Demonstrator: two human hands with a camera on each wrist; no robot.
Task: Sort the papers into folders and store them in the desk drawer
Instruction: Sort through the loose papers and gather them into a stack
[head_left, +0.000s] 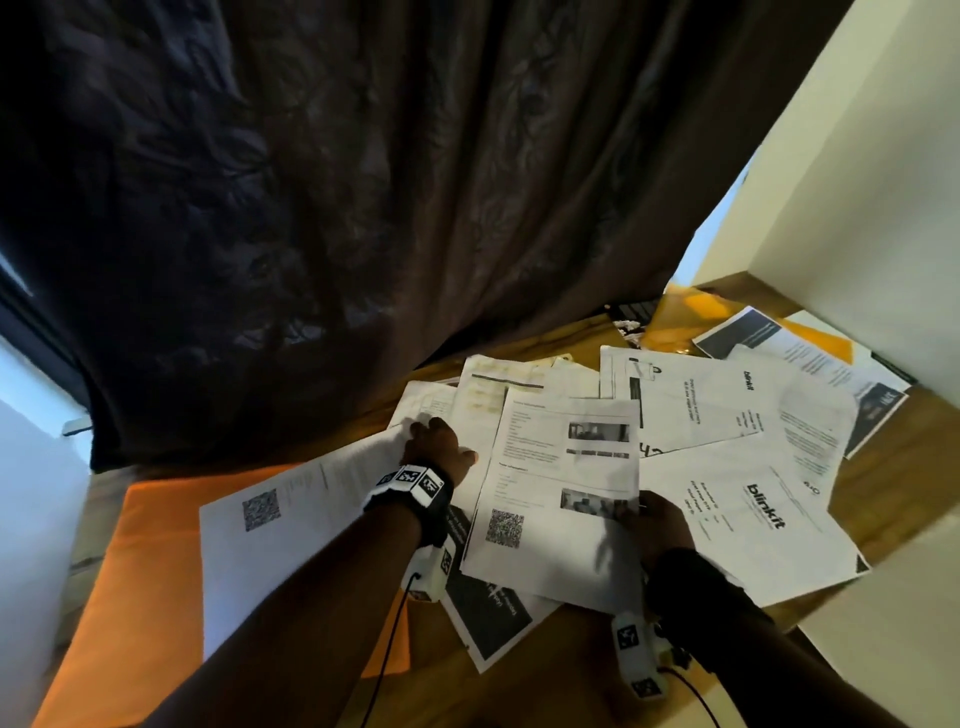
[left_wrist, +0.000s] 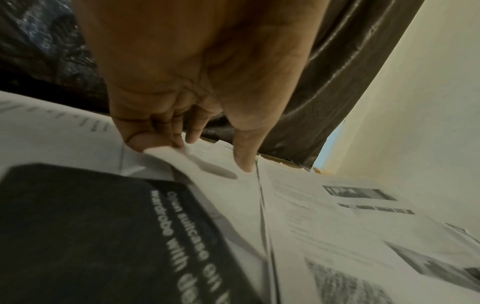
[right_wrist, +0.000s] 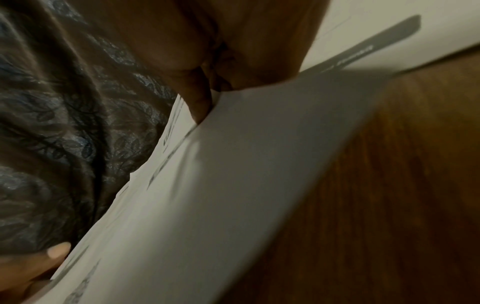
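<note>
Loose printed papers cover the wooden desk (head_left: 906, 457). My left hand (head_left: 439, 447) lies on the pile. Its fingers (left_wrist: 153, 139) curl round the corner of a white sheet with a QR code (head_left: 291, 525), and its thumb rests straight on the paper beside it. That sheet lies over an orange folder (head_left: 140, 561). My right hand (head_left: 657, 525) pinches the right edge of a sheet with photos and a QR code (head_left: 561, 493). The thumb (right_wrist: 200, 102) is on top, and the sheet (right_wrist: 207, 205) is raised off the desk. A dark-printed page (left_wrist: 91, 226) lies below my left wrist.
A dark curtain (head_left: 363, 208) hangs right behind the desk. A pale wall or cabinet (head_left: 857, 208) bounds the right side. Another orange folder (head_left: 691, 317) lies at the back right, partly under papers. Sheets marked blinkit (head_left: 753, 514) lie to the right of my right hand.
</note>
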